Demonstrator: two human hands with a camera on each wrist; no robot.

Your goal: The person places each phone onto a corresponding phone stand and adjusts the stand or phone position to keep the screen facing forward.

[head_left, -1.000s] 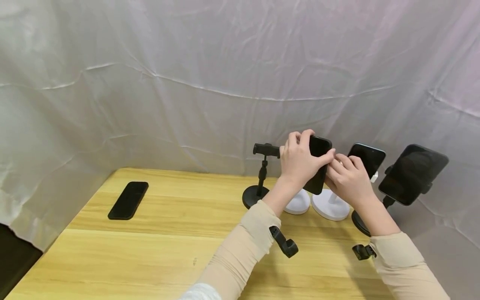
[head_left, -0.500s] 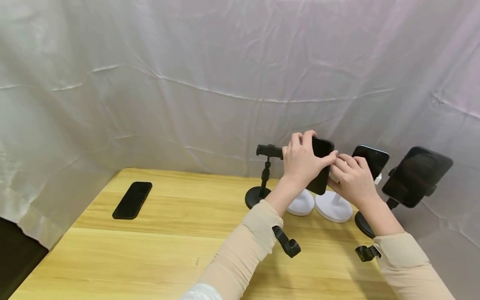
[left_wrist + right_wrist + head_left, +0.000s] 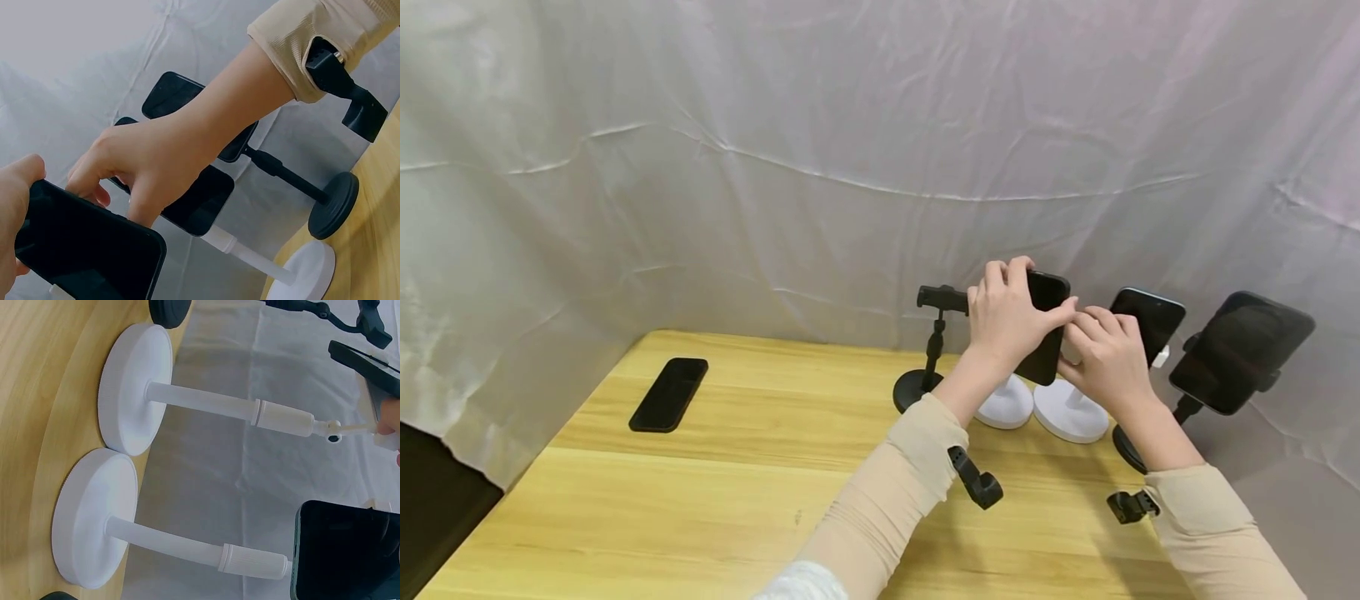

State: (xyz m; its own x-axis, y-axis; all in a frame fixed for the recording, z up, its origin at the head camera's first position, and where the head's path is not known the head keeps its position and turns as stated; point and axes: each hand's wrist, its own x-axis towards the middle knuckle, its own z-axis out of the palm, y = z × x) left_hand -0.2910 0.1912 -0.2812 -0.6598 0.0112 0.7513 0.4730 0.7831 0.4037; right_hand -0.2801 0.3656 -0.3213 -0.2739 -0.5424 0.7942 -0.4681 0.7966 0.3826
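Observation:
My left hand (image 3: 1007, 321) grips a black smartphone (image 3: 1047, 329), thumb along its right edge and fingers over its far edge. Behind that phone is the head of a white phone stand, mostly hidden; its round base (image 3: 1006, 404) shows below. My right hand (image 3: 1105, 354) is at the phone's right edge, its fingers curled at the stand's white clamp (image 3: 386, 441), as the right wrist view shows. In the left wrist view the left hand (image 3: 15, 215) holds one end of the dark phone (image 3: 90, 244), with the right hand (image 3: 140, 162) at its far long edge.
A black phone stand (image 3: 934, 346) with a bare clamp stands left of the hands. To the right, a white stand (image 3: 1071, 417) and a black stand (image 3: 1127, 450) carry phones. Another phone (image 3: 668, 395) lies at the table's left. A grey curtain (image 3: 820, 208) hangs behind.
The whole scene has shifted slightly right in the head view. Both hands stay at the phone and stand, with hardly any visible change in their hold.

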